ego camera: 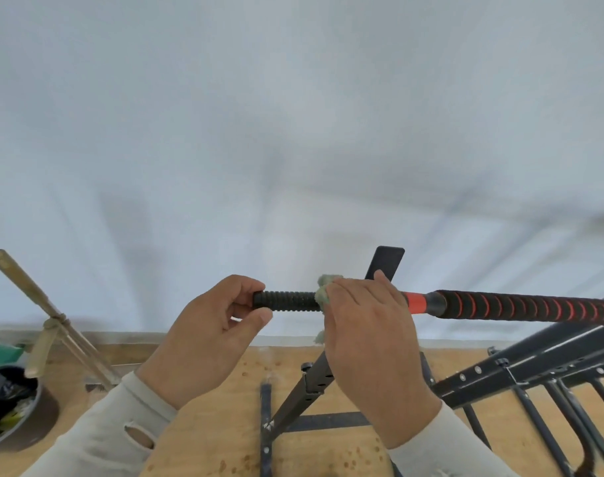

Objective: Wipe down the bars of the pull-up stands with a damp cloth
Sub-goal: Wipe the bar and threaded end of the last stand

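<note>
A pull-up bar (520, 306) runs across the lower middle, with a black ribbed grip (287, 300) at its left end, an orange band and a black-and-red foam grip to the right. My left hand (204, 335) curls round the ribbed grip's left tip with fingers and thumb. My right hand (369, 325) wraps a greenish-grey cloth (323, 290) round the bar just right of the ribbed grip. Most of the cloth is hidden under that hand; a scrap hangs below it.
The black stand frame (311, 383) slopes down to a wooden floor. More black stand tubes (534, 366) crowd the lower right. A wooden-handled tool (35, 297) leans on the white wall at left, beside a bucket (11, 404) with dark contents.
</note>
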`<state>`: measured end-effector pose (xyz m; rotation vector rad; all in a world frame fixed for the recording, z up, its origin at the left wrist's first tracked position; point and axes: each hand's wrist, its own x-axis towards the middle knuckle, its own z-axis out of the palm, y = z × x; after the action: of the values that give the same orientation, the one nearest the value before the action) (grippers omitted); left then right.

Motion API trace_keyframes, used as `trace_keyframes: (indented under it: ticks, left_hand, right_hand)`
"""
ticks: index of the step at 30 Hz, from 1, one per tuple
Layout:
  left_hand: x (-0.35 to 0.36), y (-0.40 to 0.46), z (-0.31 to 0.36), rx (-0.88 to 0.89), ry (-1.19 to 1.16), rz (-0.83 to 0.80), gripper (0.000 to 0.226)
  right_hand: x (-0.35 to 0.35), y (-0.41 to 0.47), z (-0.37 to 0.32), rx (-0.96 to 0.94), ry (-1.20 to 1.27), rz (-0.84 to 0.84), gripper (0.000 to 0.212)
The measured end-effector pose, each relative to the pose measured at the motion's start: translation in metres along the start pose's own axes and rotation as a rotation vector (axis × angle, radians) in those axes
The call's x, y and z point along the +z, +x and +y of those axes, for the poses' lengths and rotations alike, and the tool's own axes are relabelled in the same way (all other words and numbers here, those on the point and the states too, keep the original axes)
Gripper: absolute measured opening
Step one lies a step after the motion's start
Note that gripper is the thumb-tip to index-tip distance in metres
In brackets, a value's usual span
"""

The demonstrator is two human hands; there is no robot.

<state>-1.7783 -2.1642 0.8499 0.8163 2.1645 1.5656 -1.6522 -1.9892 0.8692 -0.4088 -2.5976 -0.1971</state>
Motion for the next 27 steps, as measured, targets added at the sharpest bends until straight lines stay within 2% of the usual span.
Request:
trace_keyframes:
  ticks: [4,8,12,16,19,21,24,27]
  left_hand:
    - [0.001,0.002,0.000,-0.004,0.006,0.010,0.020]
    - [0.000,0.001,0.004,0.032,0.033,-0.003,0.022]
    - [-0.003,0.001,0.004,0.025,0.064,-0.019,0.019]
    - [-0.005,0.002,0.001,0.012,0.070,-0.022,0.016]
    - [-0.004,0.001,0.001,0.006,0.059,-0.017,0.017]
    - [-0.003,0.000,0.002,0.006,0.054,-0.015,0.018]
    - [-0.004,-0.001,0.004,0.032,0.046,-0.023,0.019]
    - [-0.005,-0.001,0.004,0.021,0.058,-0.037,0.017]
  right_hand:
    - [0.003,0.004,-0.015,0.040,0.151,0.034,0.025]
    - [0.011,0.004,-0.061,-0.100,0.285,0.019,0.029]
    - [0.001,0.005,-0.017,-0.229,0.190,0.009,0.035]
    - [-0.019,0.002,0.039,-0.163,0.051,-0.011,0.038]
    - [-0.017,0.004,0.020,-0.127,0.066,-0.042,0.030]
    - [-0.009,0.012,-0.008,-0.127,0.178,-0.022,0.022]
    - [0.002,0.015,-0.040,-0.250,0.251,-0.027,0.020]
    - [-0.008,0.015,-0.008,-0.306,0.154,-0.045,0.023]
